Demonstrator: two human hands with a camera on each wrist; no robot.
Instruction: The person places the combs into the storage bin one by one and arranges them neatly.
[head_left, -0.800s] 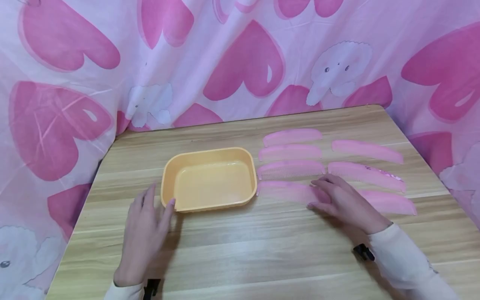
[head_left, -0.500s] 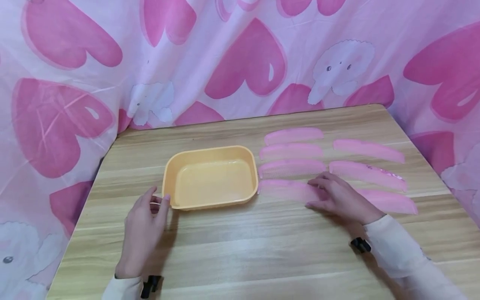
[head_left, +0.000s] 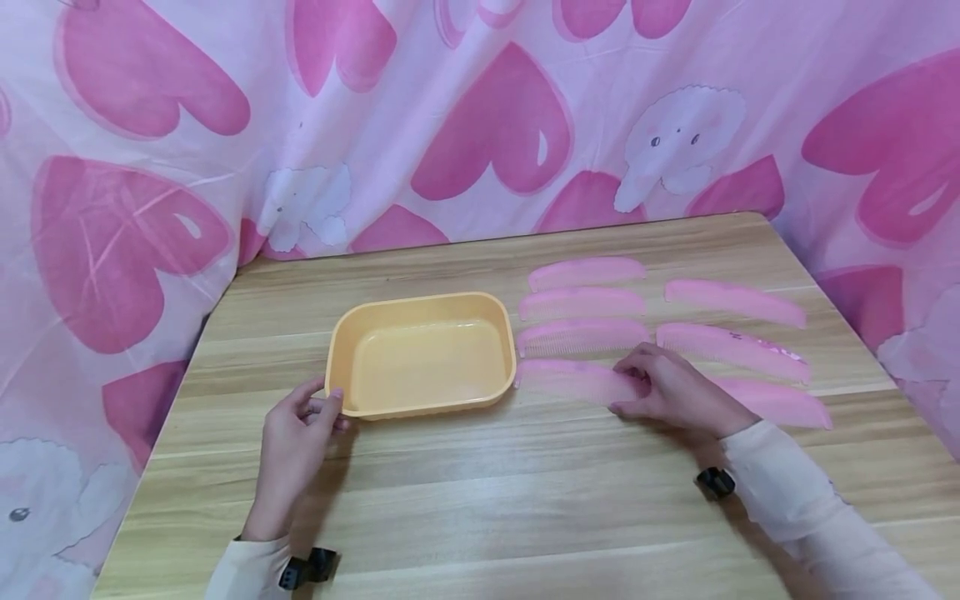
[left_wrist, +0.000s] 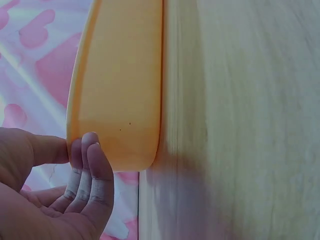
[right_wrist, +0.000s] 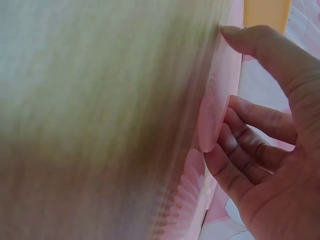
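Note:
A shallow yellow-orange plastic tray (head_left: 347,358) lies left of the middle of the table. My left hand (head_left: 292,450) pinches the rim at its near left corner, the thumb over the edge; in the left wrist view the fingertips press the outer wall of the tray (left_wrist: 117,75). My right hand (head_left: 678,396) holds the right end of the nearest pink comb (head_left: 570,379) in the left column. In the right wrist view, that comb (right_wrist: 212,117) lies between the thumb and the bent fingers, low at the tabletop.
Several more pink combs lie in two columns: a left one with the far comb (head_left: 588,271), and a right one with a patterned comb (head_left: 738,350) and a partly covered comb (head_left: 783,404). A pink heart curtain (head_left: 480,125) hangs behind the wooden table (head_left: 480,508).
My left hand has moved in against the tray corner, its fingers bending from straight to a pinch on the rim. My right hand has closed slightly on the comb's end.

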